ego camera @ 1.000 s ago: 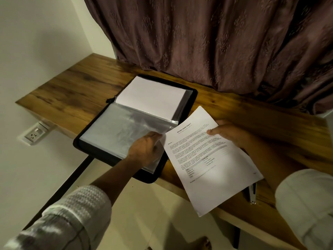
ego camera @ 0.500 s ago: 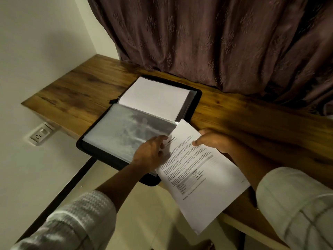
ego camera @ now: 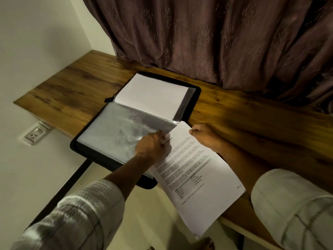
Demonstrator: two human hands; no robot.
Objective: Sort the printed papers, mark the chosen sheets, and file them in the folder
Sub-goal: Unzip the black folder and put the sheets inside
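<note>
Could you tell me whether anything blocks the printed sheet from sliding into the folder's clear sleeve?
Nothing visible does. The left hand grips the clear sleeve at its right edge, and the right hand holds the printed sheet right beside it.

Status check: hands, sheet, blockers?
Left hand pinches sleeve edge. Right hand grips sheet, top corner at sleeve, not filed yet. Folder lies open. No blocker seen.

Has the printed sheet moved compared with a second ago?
Yes. Judged against the black folder, the printed sheet has slid left toward it; its leading edge now meets the clear sleeve at the left hand.
</note>
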